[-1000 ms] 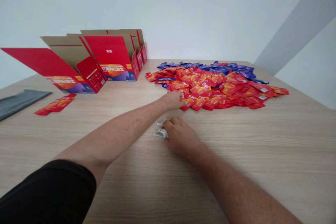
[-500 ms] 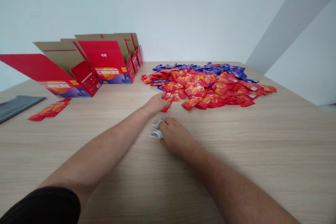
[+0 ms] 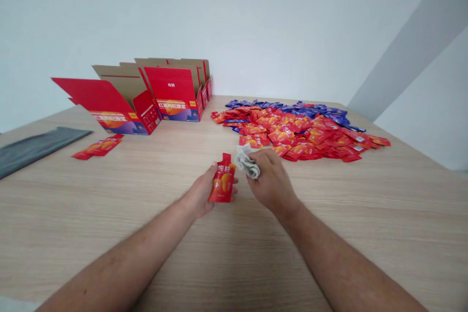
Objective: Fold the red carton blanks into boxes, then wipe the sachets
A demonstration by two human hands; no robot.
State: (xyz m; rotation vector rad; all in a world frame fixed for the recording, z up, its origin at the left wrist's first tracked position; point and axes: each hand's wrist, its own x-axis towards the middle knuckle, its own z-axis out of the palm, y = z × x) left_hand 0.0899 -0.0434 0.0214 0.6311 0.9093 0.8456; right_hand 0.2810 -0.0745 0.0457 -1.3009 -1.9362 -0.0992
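Observation:
Near the middle of the table, my left hand (image 3: 203,190) is closed around a red pouch (image 3: 222,181) with an orange fruit print, its narrow spout end pointing up and its front facing me. My right hand (image 3: 272,178) grips a folded white cloth (image 3: 247,161), held just right of the pouch and apart from it. Behind my right hand spreads a heap of red pouches (image 3: 314,136), with purple-blue pouches (image 3: 321,108) along its far side.
Open red cartons (image 3: 173,92) with raised flaps stand at the back left. Several red pouches (image 3: 98,147) lie in front of them, beside a dark grey flat item (image 3: 44,145) at the table's left edge. A pale wall (image 3: 234,24) rises behind the table.
My left hand has come back from the heap's front edge with a red pouch, now turned upright. My right hand has lifted the cloth up and to the right. The view has shifted left.

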